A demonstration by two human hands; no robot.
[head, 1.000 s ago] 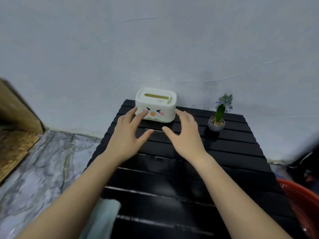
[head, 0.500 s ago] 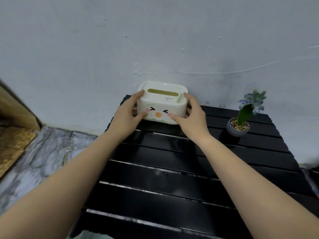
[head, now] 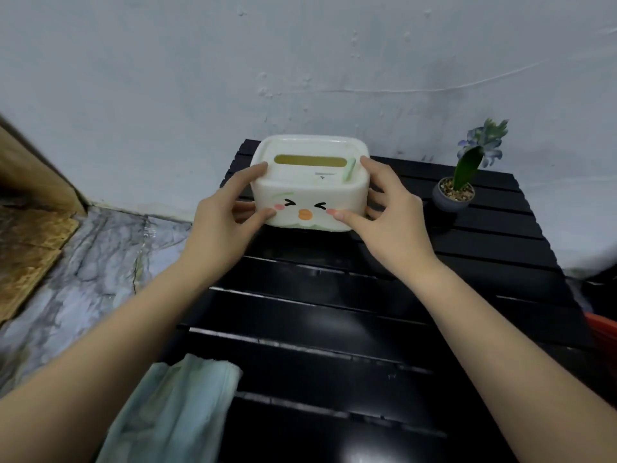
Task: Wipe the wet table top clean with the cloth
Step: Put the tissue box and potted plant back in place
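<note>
A black slatted table top (head: 350,329) fills the middle of the view, shiny in places. Above its far left part I hold a white tissue box (head: 309,192) with a cartoon face. My left hand (head: 223,218) grips the box's left end, thumb on the front and fingers round the side. My right hand (head: 390,218) grips its right end the same way. The box looks raised a little off the table. A pale green cloth (head: 173,406) lies folded over the table's near left edge, under my left forearm.
A small grey pot with a green and blue plant (head: 459,188) stands at the table's far right. A grey wall rises right behind the table. Marble floor (head: 83,262) lies to the left, a wooden board (head: 26,235) beyond it. A red basin's rim (head: 604,329) shows at the right.
My hands went from hovering open near the tissue box to closing round both its ends. The box now sits higher and nearer to me, and the cloth has come back into view.
</note>
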